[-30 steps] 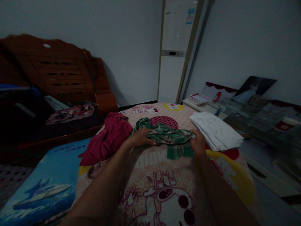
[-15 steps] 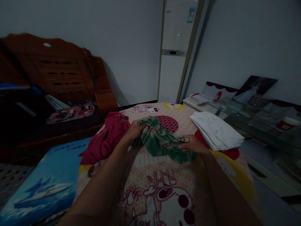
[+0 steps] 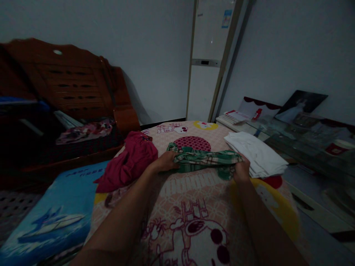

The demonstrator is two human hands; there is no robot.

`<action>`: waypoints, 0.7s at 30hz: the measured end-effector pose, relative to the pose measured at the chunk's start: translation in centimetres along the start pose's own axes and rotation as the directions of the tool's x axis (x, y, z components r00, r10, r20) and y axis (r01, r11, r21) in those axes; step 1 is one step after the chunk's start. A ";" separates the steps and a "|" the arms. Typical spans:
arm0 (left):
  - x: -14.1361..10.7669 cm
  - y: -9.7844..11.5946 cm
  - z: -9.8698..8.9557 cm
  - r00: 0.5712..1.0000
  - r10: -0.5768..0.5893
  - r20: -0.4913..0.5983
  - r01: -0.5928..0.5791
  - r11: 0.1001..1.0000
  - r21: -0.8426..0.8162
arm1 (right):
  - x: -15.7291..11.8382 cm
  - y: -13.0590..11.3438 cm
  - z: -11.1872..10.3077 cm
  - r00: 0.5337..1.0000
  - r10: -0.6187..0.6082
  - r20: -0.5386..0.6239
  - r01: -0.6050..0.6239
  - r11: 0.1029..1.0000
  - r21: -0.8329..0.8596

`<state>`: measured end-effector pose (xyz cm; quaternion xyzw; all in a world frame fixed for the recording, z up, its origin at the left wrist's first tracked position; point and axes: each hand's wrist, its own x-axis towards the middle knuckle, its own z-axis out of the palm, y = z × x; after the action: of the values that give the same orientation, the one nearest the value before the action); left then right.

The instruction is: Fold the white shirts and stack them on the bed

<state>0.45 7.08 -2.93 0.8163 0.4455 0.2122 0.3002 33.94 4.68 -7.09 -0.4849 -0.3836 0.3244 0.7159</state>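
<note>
A green plaid cloth garment [image 3: 205, 158] is stretched sideways between my two hands, just above the patterned table cover. My left hand [image 3: 167, 161] is closed round its left end, while my right hand [image 3: 242, 168] grips the right end. Part of the cloth hangs in a loose fold below the right hand. Left of my left hand lies a crumpled dark pink garment [image 3: 130, 159]. A folded white cloth stack [image 3: 255, 153] rests close beyond my right hand. What kind of garment the green cloth is, I cannot tell.
The cartoon-printed cover [image 3: 177, 192] spreads under my arms. A blue boat-printed cushion or pad [image 3: 58, 214] sits at lower left. Behind it stands a wooden bench [image 3: 74, 88] with clothes. A glass-topped cabinet [image 3: 302, 147] at right holds papers and a cup [image 3: 338, 147].
The green plaid cloth has gone from bunched and slanting to pulled nearly straight. My right hand moved right and slightly up; my left hand shifted slightly right and down.
</note>
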 end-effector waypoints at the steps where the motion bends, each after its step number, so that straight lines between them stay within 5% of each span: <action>1: 0.1 -0.2 0.0 0.999 -0.004 -0.047 0.002 0.999 -0.045 | 0.0 -0.1 0.3 0.999 0.036 -0.033 -0.033 0.997 0.076; 4: 0.1 -0.2 0.0 0.978 -0.037 -0.206 -0.034 0.944 -0.329 | -0.2 -0.9 1.0 0.996 0.093 -0.005 -0.091 0.982 0.163; 8: 0.0 0.6 0.0 0.936 -0.174 -0.306 -0.070 0.760 -0.647 | -0.8 -2.8 0.9 0.944 0.163 0.287 -0.196 0.976 0.092; 9: 0.0 0.7 0.0 0.919 -0.213 -0.331 -0.078 0.725 -0.685 | -1.1 -3.3 0.8 0.901 0.199 0.386 -0.229 0.973 0.032; 11: 0.1 0.4 -0.1 0.882 -0.281 -0.378 -0.086 0.694 -0.715 | -1.8 -4.1 0.8 0.742 0.296 0.602 -0.256 0.954 -0.153; 13: 0.3 -0.2 -0.2 0.847 -0.328 -0.419 -0.075 0.706 -0.704 | -2.4 -4.5 1.1 0.557 0.386 0.735 -0.121 0.914 -0.388; 14: 0.3 -0.6 -0.4 0.828 -0.344 -0.443 -0.070 0.720 -0.691 | -2.7 -4.5 1.4 0.508 0.415 0.755 0.023 0.869 -0.493; 15: 0.4 -1.0 -0.5 0.810 -0.354 -0.468 -0.070 0.734 -0.676 | -2.9 -4.4 1.7 0.510 0.422 0.749 0.192 0.793 -0.578; 17: 0.4 -1.6 -0.9 0.784 -0.349 -0.512 -0.084 0.759 -0.646 | -3.0 -3.8 2.1 0.622 0.345 0.702 0.469 0.554 -0.688; 19: 0.2 -1.8 -1.2 0.799 -0.314 -0.512 -0.095 0.775 -0.624 | -2.7 -2.9 2.0 0.757 0.182 0.628 0.541 0.365 -0.758; 21: -0.1 -1.7 -1.3 0.872 -0.257 -0.418 -0.058 0.792 -0.608 | -2.0 -2.1 1.4 0.861 0.013 0.509 0.461 0.403 -0.791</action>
<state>-1.42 8.13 -3.12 0.5735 0.4580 0.5213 0.4353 31.94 3.00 -5.23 -0.6437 -0.7088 0.0683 0.2802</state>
